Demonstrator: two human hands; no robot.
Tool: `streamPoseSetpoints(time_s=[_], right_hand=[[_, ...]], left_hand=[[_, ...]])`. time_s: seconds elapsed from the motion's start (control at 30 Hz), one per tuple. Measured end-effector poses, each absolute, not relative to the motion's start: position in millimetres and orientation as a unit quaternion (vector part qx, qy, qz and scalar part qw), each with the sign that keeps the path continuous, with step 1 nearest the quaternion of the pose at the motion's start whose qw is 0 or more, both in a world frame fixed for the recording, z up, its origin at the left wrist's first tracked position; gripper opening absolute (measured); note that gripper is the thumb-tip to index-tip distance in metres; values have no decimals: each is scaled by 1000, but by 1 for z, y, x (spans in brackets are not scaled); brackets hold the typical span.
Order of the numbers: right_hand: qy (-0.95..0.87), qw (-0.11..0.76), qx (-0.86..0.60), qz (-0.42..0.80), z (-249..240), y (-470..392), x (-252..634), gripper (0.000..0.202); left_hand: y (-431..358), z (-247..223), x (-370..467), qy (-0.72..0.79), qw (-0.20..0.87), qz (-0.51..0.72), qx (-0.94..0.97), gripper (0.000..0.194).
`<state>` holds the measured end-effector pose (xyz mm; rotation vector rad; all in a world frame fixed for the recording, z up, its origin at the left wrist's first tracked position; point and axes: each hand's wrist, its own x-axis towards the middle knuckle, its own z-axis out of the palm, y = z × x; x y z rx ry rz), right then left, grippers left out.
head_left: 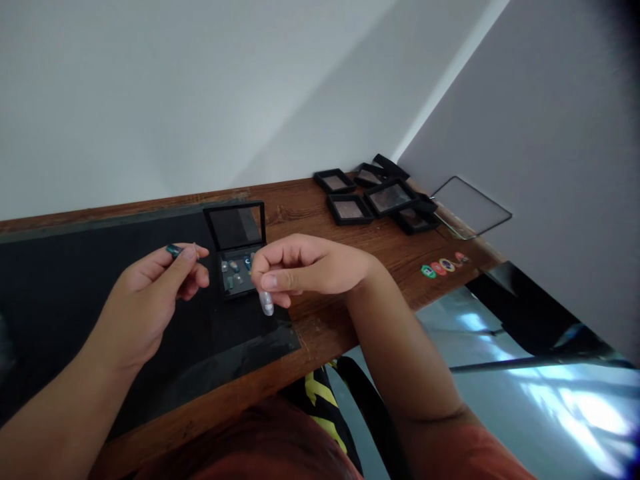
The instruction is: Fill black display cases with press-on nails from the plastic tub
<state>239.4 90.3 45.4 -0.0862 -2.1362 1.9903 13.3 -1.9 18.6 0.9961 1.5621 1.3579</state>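
Note:
My left hand [150,293] is closed in a pinch over the black mat, with a dark green false nail [174,251] by its thumb and index finger. A small clear piece near that thumb tip is too small to name. To the right, my right hand [310,270] pinches a clear, silvery false nail [267,304] that points down. Between my hands stands an open black case [235,230] with a windowed lid tilted up. Several decorated false nails [235,267] lie on its grey inside; my right hand covers its right edge.
The black mat [75,300] covers the left of the wooden table [320,333]. Several black windowed cases [349,208] are piled at the back right. Round stickers [439,268] and a thin wire frame [473,207] are at the right, near the wall.

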Motion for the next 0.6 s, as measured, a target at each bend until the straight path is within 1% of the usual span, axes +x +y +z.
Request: streamPoseSetpoints(time_s=[0.1,0.23,0.37,0.43,0.5,0.6], right_hand=[[-722,107,-17,683,45,90,241,33],[-728,106,-24,677,47,89,241,30],[-753,119,-49,645,45,90,239,22],[-782,151,-95,597,40,94,238,22],[-818,184,-165,519,35,99,237,23],[-857,178,-257,410,27,106,236,22]], left_hand=[[-2,19,12,622,414,542,385,21],[-3,22,14,624,421,532,389,25],[-3,23,14,622,418,535,390,21],[-2,22,13,621,415,539,389,19],[-2,22,13,621,413,542,387,17],[-1,22,13,623,418,537,386,15]])
